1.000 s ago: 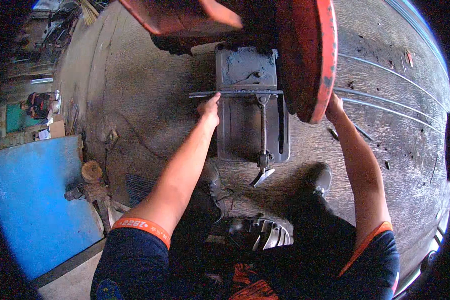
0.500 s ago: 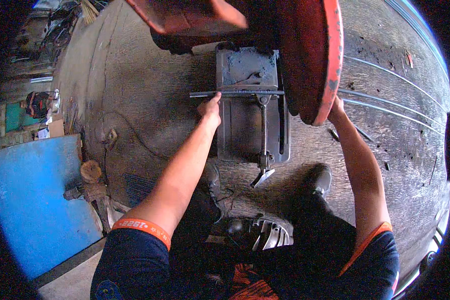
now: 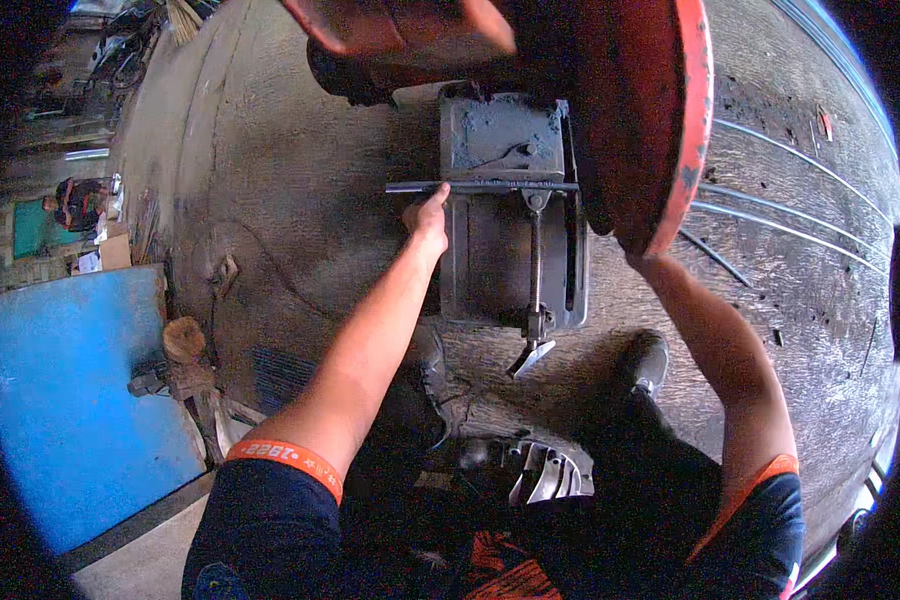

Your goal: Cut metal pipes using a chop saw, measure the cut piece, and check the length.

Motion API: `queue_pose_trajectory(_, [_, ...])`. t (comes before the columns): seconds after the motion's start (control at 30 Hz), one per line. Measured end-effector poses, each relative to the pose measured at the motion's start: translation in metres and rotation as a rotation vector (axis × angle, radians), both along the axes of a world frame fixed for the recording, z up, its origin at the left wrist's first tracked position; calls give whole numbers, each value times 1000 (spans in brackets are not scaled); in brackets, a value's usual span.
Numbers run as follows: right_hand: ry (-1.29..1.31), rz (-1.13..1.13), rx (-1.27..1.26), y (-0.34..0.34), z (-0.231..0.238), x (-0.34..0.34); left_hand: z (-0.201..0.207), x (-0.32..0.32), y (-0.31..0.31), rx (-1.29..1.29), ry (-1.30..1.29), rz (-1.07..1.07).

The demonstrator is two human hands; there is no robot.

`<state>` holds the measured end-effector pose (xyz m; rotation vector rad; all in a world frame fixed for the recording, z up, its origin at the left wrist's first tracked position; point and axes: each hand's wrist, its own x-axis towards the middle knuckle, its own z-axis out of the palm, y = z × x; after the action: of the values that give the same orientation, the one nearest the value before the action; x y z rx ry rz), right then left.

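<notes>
A cut-off saw stands on the floor before me, its red blade guard tilted over a grey base. Across the base lies a dark metal rod, set against the vise at the end of a threaded screw. My left hand is closed round the rod left of the base, thumb along its top. My right hand is at the lower end of the guard; its fingers are hidden behind the guard, so their grip does not show. A wrench-shaped piece rests on the base behind the rod.
Long metal rods and a short dark rod lie on the floor at right. A blue panel and a wood block are at left. A finned metal part sits between my feet. Another person is far left.
My right hand has come down and left, from beside the guard to its lower end. The saw and rod appear slightly further right in view. My left hand keeps its hold.
</notes>
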<state>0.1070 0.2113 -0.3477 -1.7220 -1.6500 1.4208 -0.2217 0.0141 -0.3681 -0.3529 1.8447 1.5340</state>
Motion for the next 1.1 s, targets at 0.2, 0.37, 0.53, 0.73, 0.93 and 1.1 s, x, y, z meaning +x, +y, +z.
queue_pose_trajectory(0.2, [128, 404, 513, -35, -15, -20, 2, 7, 0, 13, 83, 30])
queue_pose_trajectory(0.37, [496, 405, 212, -23, -65, -30, 3, 7, 1, 23, -46, 15])
queue_pose_trajectory(0.53, [401, 461, 233, -16, -63, -38, 6, 8, 4, -8, 4, 60])
queue_pose_trajectory(0.73, [-58, 677, 436, 11, 0, -19, 38, 22, 5, -117, 115, 108])
queue_pose_trajectory(0.93, [-224, 814, 472, 25, 33, -10, 42, 19, 4, -39, -8, 7])
queue_pose_trajectory(1.1, [-266, 865, 473, 28, 44, -10, 26, 15, 2, 27, 129, 41])
